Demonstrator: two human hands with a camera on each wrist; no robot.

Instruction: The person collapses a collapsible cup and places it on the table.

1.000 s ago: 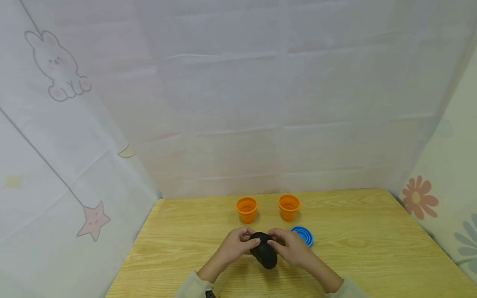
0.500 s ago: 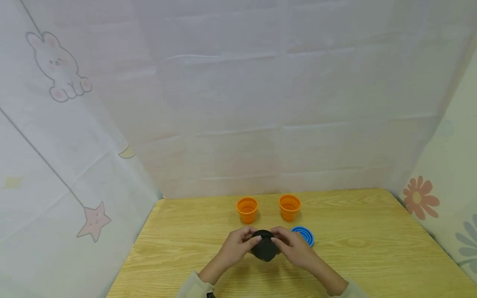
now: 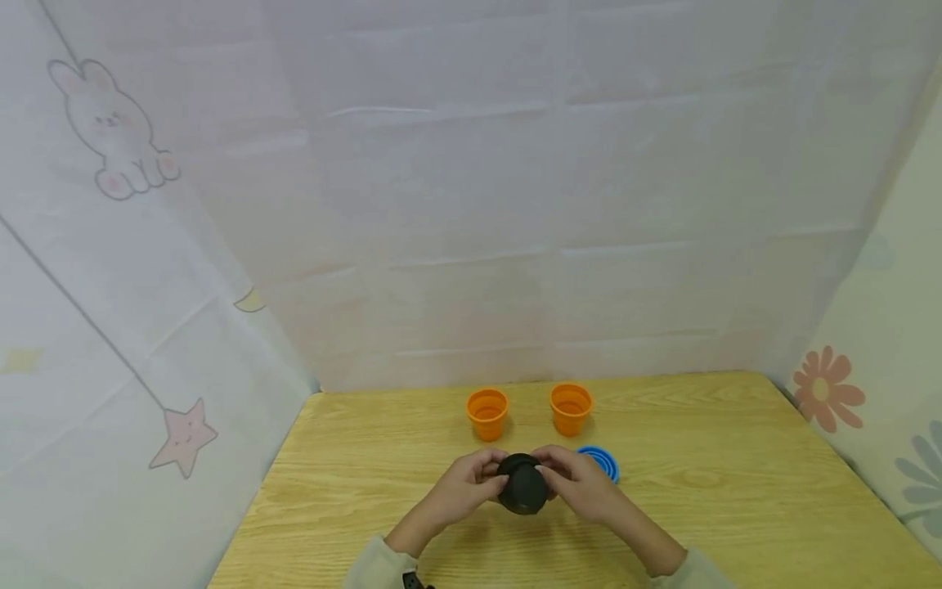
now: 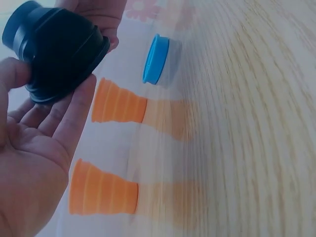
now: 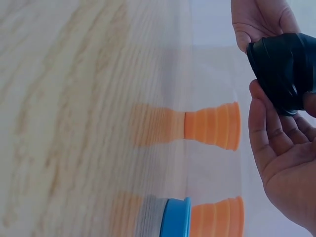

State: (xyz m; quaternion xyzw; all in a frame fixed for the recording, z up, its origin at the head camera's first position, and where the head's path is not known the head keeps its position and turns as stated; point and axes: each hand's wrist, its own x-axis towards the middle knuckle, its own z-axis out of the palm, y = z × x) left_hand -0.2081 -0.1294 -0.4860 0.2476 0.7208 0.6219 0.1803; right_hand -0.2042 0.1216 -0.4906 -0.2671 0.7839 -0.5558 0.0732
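Both hands hold a black collapsible cup (image 3: pixel 524 487) above the table. Its sections are partly folded, with a narrow end and a wide rim showing in the left wrist view. My left hand (image 3: pixel 465 487) grips its left side, thumb on the near face and fingers under the rim. From the right, my right hand (image 3: pixel 581 484) pinches it the same way. Just beyond the right hand lies a flattened blue collapsible cup (image 3: pixel 603 462), partly covered by that hand. Two orange collapsible cups, a left one (image 3: pixel 487 415) and a right one (image 3: pixel 570 411), stand upright farther back.
The wooden table (image 3: pixel 353 458) reaches back to a pale cloth backdrop (image 3: pixel 456 204). Printed cloth walls stand along the left and right sides. The orange cups are side by side near the back edge.
The black cup's narrow end first stuck out long toward the person; it has been pushed in and turned, so the cup looks shorter and rounder. Both hands stay in nearly the same place.
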